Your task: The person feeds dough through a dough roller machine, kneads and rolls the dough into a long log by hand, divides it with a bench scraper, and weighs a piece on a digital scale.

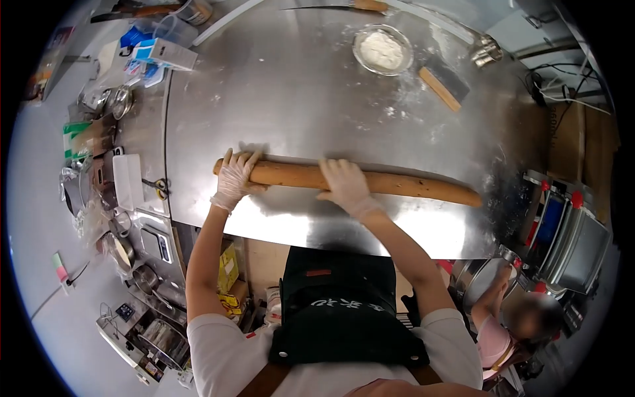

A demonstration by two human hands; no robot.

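A long brown dough log with dark specks lies across the steel table, thicker on the left and thinner towards its right end. Around its left end is my left hand in a clear glove, fingers over the far side and thumb on the near side. My right hand, also gloved and slightly blurred, sits over the log's middle with its thumb towards me. Both palms cover parts of the dough. Beyond it stand a bowl of flour and a dough scraper with a wooden handle.
Flour dusts the steel table. A knife lies at the far edge. Scissors, a white tray and a carton are on the left. Machinery stands right; a co-worker is at lower right.
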